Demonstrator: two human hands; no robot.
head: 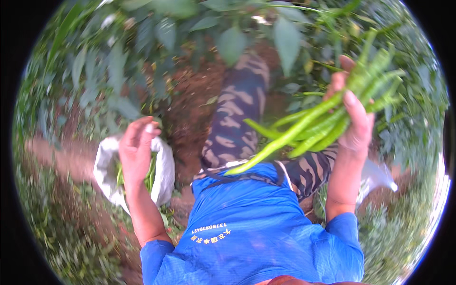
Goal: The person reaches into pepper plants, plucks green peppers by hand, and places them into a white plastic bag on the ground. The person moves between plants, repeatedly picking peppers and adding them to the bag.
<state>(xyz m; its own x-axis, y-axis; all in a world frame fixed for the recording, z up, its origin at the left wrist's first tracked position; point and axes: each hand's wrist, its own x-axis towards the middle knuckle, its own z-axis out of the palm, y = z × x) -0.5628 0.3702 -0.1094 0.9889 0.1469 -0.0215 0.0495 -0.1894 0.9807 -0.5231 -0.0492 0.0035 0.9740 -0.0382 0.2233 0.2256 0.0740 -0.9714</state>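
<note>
My right hand [352, 117] is raised at the right, gripping a bunch of several long green chili peppers [313, 124]. Their stem ends point up and away; the tips hang towards my waist, and one long pepper reaches furthest over my lap. At the left, my left hand [137, 149] is held above the mouth of a white sack [164, 174], its fingers curled in and the thumb against them. Nothing shows in that hand, though it is blurred. More green peppers [151, 174] lie inside the sack, partly hidden by my left wrist.
Leafy pepper plants [228, 42] rise close in front and along both sides. Between them runs bare brown soil [188, 96]. My legs in camouflage trousers [237, 117] take up the middle. A translucent plastic object [376, 178], perhaps a bag, lies behind my right forearm.
</note>
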